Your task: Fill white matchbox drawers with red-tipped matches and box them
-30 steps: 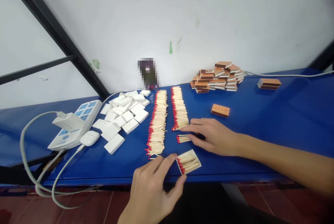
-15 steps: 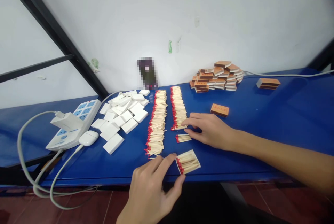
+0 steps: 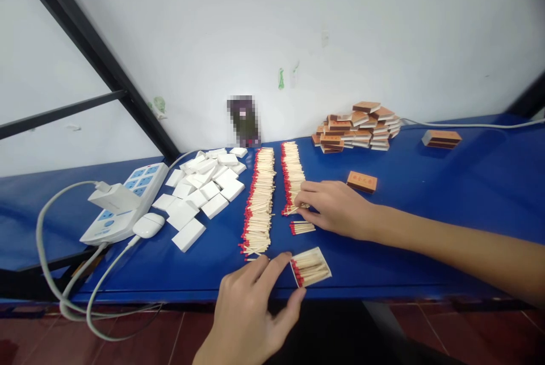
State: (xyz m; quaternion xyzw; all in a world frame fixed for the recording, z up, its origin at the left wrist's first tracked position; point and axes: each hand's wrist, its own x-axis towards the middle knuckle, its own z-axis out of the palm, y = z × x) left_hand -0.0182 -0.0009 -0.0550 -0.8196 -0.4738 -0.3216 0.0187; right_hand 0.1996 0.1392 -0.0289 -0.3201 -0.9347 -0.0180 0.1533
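Note:
A small white matchbox tray [image 3: 326, 263] lies near the table's front edge, partly filled with red-headed matches [image 3: 310, 268]. My left hand [image 3: 251, 308] grips its left end between forefinger and thumb. Further back, my right hand [image 3: 334, 208] is closed in a pinch at the near end of the right row of matches [image 3: 292, 169], its fingertips on some matches there. A few matches [image 3: 302, 227] lie apart just below those fingers. Left of that row runs a longer row of matches [image 3: 260, 194], red heads to the left.
White empty-looking box pieces [image 3: 208, 183] are heaped on the left, beside a power strip [image 3: 140, 183] with a charger, white case [image 3: 149, 225] and cables. Matchbox sleeves [image 3: 361, 129] are piled by the wall. Other matchboxes [image 3: 361, 181] lie to the right. A pixelated object leans on the wall.
My right hand's fingers have closed together at the near end of the right row. My left hand stays at the tray. The whole view has shifted slightly.

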